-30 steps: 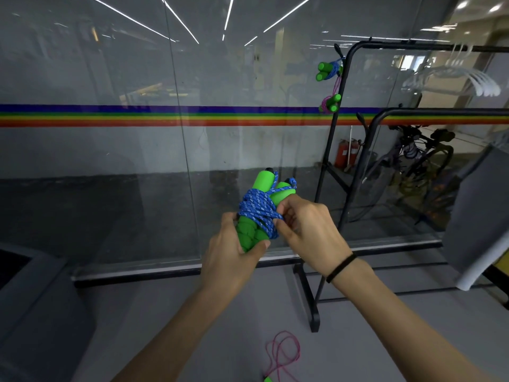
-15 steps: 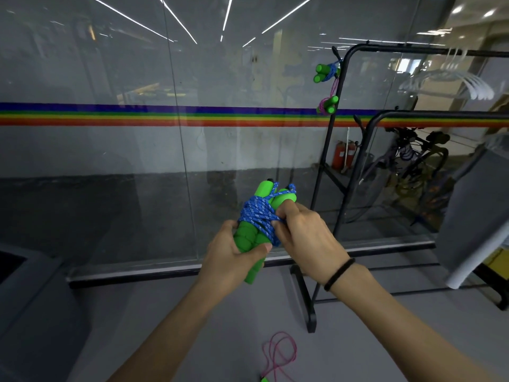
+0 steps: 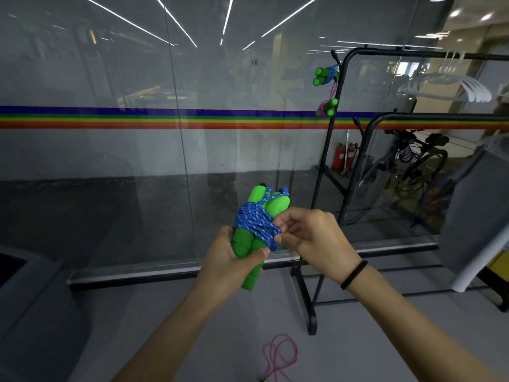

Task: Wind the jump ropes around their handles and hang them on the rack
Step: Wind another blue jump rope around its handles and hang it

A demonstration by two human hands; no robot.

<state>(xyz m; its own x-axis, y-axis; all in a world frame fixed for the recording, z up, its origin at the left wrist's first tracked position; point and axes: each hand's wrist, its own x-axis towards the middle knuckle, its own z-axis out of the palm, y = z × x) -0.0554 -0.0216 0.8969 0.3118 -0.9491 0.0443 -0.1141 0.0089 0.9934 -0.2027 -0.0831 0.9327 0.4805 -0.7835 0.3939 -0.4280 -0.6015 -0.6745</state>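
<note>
The left hand (image 3: 231, 260) gripped the lower ends of two green handles (image 3: 249, 241), held side by side at chest height before a glass wall (image 3: 110, 161). Their long axis ran nearly upright, tops tilted slightly right. The right hand (image 3: 311, 238) pinched the blue rope (image 3: 254, 221) wound around their middle.
</note>
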